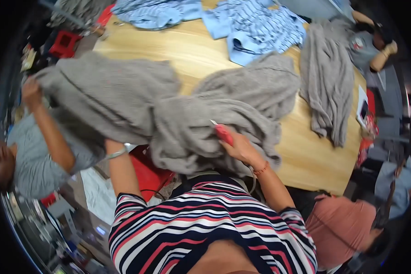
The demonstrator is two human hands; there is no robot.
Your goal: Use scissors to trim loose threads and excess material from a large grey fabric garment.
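Note:
A large, bunched grey knit garment (192,118) lies across the near part of the table and reaches off its left side. My right hand (242,148) is closed around red-handled thread snips (223,134), their pointed metal tip showing above the grey fabric. On the left, my left hand (113,145) meets the lower edge of the same fabric; its fingers are hidden under the cloth. At the far left, a co-worker's raised hand (31,93) is at the outer end of the grey fabric.
Blue patterned garments (265,29) lie along the far side of the wooden table (192,55). Another grey garment (328,82) hangs over the right part. A phone on white paper (362,107) sits near the right edge. People are close on both sides; a red stool (148,171) stands below left.

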